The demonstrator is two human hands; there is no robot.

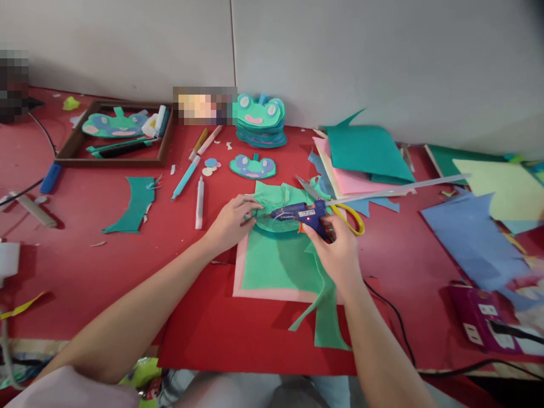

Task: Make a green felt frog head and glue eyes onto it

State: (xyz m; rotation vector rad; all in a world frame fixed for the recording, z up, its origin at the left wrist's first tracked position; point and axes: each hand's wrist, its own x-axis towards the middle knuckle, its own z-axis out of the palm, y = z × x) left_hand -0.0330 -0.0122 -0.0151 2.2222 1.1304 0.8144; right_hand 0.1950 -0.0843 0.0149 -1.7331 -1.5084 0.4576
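My right hand (pixel 335 238) is wrapped round the handle of a blue hot glue gun (pixel 300 213) with a small red light on its side. A long clear glue stick (pixel 395 188) juts from its back end. The nozzle points left, low over a rounded green felt piece (pixel 276 225). At that piece's left edge, my left hand (pixel 233 221) has thumb and fingers closed on the felt, close to the nozzle. Yellow-handled scissors (pixel 355 218) lie partly behind the gun. Under the work are a light green felt sheet (pixel 276 263) and a pink sheet (pixel 238 277).
Finished frog faces are stacked (pixel 260 122) at the wall, with a single frog face (pixel 253 166) nearer. Markers (pixel 186 177) and a wooden tray (pixel 113 162) are left. Felt sheets (pixel 365 153) and a purple power strip (pixel 480 317) are right. A black cord (pixel 397 314) runs by my right forearm.
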